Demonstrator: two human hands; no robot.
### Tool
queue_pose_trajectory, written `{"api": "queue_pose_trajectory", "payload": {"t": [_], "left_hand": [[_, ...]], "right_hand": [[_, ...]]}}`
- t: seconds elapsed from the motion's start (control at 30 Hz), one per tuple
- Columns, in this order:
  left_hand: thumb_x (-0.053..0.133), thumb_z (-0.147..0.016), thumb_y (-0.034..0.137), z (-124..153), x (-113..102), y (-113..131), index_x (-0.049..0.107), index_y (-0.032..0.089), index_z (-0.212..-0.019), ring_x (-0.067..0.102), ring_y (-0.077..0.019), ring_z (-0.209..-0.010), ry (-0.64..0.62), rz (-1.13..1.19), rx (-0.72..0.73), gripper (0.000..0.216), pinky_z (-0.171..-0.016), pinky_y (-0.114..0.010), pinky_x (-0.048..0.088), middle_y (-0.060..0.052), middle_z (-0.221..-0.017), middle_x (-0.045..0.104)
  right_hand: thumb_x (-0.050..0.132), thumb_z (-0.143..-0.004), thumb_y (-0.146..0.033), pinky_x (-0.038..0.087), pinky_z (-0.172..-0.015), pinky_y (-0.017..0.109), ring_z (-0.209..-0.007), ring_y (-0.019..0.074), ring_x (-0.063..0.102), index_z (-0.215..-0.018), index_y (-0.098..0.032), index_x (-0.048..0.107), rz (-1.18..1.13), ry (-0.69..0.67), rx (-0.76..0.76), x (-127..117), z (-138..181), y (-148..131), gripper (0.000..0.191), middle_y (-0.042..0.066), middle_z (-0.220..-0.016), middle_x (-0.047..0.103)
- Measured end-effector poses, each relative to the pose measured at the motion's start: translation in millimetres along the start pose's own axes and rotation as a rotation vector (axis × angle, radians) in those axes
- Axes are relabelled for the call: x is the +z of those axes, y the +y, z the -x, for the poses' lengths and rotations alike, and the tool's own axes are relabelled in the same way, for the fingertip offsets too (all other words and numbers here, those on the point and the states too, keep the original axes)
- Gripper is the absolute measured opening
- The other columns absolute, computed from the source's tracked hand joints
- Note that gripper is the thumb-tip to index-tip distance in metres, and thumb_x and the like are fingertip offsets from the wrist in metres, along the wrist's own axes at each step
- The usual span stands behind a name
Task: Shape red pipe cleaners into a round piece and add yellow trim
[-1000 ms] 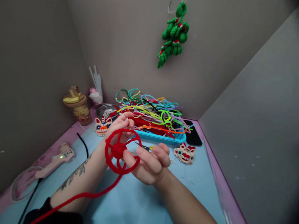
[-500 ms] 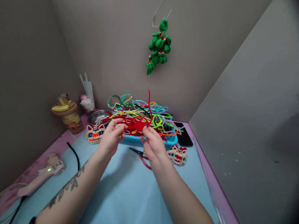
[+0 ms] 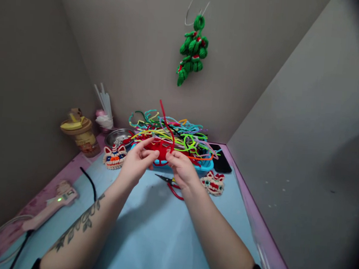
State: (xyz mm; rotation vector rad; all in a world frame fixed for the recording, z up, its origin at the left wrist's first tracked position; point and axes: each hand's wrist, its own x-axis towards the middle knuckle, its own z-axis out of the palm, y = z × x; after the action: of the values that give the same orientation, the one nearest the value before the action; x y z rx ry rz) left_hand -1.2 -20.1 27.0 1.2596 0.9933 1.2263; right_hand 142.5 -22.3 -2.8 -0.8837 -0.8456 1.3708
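Note:
Between my two hands is a red piece (image 3: 162,150) that looks made of fuzzy pipe cleaner, with one long red strand (image 3: 167,125) standing up from it. My left hand (image 3: 139,156) pinches its left side, index finger stretched along the top. On the right side, my right hand (image 3: 180,164) grips the piece between thumb and fingers. Both hands are raised in front of a blue basket (image 3: 206,166) heaped with colourful pipe cleaners (image 3: 191,141). Scissors with red handles (image 3: 175,190) lie on the blue mat beneath my right hand.
Two animal-face pieces (image 3: 114,157) (image 3: 213,182) flank the basket. A metal bowl (image 3: 120,136), a lidded cup (image 3: 81,135) and a phone (image 3: 223,160) stand or lie around it. At left lie a glue gun (image 3: 52,209) and a black strip (image 3: 89,181). A green ornament (image 3: 192,50) hangs behind.
The red piece has turned and shifted slightly left, its long strand now leaning left at the top. My right hand has moved a little left, closer to my left hand.

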Motion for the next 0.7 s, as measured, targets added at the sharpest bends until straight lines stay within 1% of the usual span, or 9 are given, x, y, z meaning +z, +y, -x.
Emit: {"api": "queue_pose_trajectory", "payload": {"t": [0.1, 0.2, 0.3, 0.4, 0.5, 0.6, 0.7], "left_hand": [[0.076, -0.066, 0.036, 0.4, -0.4, 0.4, 0.049, 0.010, -0.131, 0.041, -0.0058, -0.039, -0.020, -0.040, -0.024, 0.075, -0.041, -0.018, 0.029, 0.005, -0.052, 0.058], [0.076, -0.066, 0.035, -0.8, -1.6, -0.8, 0.050, 0.009, -0.128, 0.037, -0.0046, -0.037, -0.012, -0.067, -0.029, 0.072, -0.040, -0.017, 0.025, 0.006, -0.049, 0.055], [0.076, -0.067, 0.035, -2.3, -3.0, -2.3, 0.050, 0.010, -0.126, 0.036, -0.0044, -0.037, -0.033, -0.107, -0.041, 0.069, -0.039, -0.016, 0.025, 0.007, -0.049, 0.055], [0.074, -0.068, 0.035, -3.1, -4.0, -3.8, 0.048, 0.012, -0.126, 0.037, -0.0046, -0.038, -0.071, -0.158, -0.055, 0.068, -0.038, -0.015, 0.026, 0.006, -0.051, 0.057], [0.072, -0.070, 0.035, -3.3, -5.3, -5.4, 0.047, 0.014, -0.126, 0.036, -0.0045, -0.038, -0.106, -0.198, -0.066, 0.065, -0.037, -0.015, 0.028, 0.006, -0.055, 0.059], [0.072, -0.070, 0.035, -3.5, -6.2, -6.6, 0.047, 0.014, -0.124, 0.036, -0.0044, -0.038, -0.095, -0.212, -0.065, 0.064, -0.036, -0.015, 0.028, 0.005, -0.058, 0.061], [0.073, -0.069, 0.034, -4.0, -5.1, -6.8, 0.047, 0.012, -0.122, 0.036, -0.0044, -0.039, -0.060, -0.177, -0.045, 0.063, -0.037, -0.015, 0.027, 0.005, -0.055, 0.059]], "right_hand": [[0.079, -0.056, -0.038, 0.032, -0.062, 0.025, -0.055, 0.0086, 0.039, -0.052, -0.019, 0.049, 0.018, -0.024, -0.007, 1.2, 1.5, -0.2, 0.035, -0.009, -0.052, 0.048], [0.078, -0.058, -0.037, 0.031, -0.061, 0.024, -0.055, 0.0084, 0.039, -0.057, -0.019, 0.053, 0.003, 0.016, -0.015, 1.6, 1.5, -1.0, 0.031, -0.008, -0.054, 0.048], [0.076, -0.059, -0.036, 0.033, -0.062, 0.024, -0.056, 0.0084, 0.040, -0.058, -0.019, 0.053, -0.003, 0.045, -0.028, 0.0, 0.2, -1.7, 0.029, -0.008, -0.057, 0.049], [0.075, -0.061, -0.033, 0.037, -0.066, 0.025, -0.059, 0.0093, 0.044, -0.057, -0.019, 0.052, 0.011, 0.025, -0.082, -1.5, -0.5, -2.2, 0.027, -0.006, -0.060, 0.053], [0.075, -0.063, -0.033, 0.040, -0.071, 0.026, -0.064, 0.0108, 0.048, -0.055, -0.019, 0.051, 0.054, 0.005, -0.153, -1.8, -0.5, -2.2, 0.028, -0.004, -0.065, 0.055], [0.076, -0.061, -0.034, 0.041, -0.072, 0.027, -0.067, 0.0122, 0.049, -0.055, -0.020, 0.052, 0.101, 0.044, -0.194, -2.1, -1.0, -1.8, 0.029, -0.004, -0.066, 0.055], [0.076, -0.061, -0.036, 0.041, -0.073, 0.028, -0.068, 0.0127, 0.050, -0.055, -0.019, 0.053, 0.125, 0.044, -0.180, -3.6, -2.2, -1.9, 0.029, -0.003, -0.066, 0.057]]}}
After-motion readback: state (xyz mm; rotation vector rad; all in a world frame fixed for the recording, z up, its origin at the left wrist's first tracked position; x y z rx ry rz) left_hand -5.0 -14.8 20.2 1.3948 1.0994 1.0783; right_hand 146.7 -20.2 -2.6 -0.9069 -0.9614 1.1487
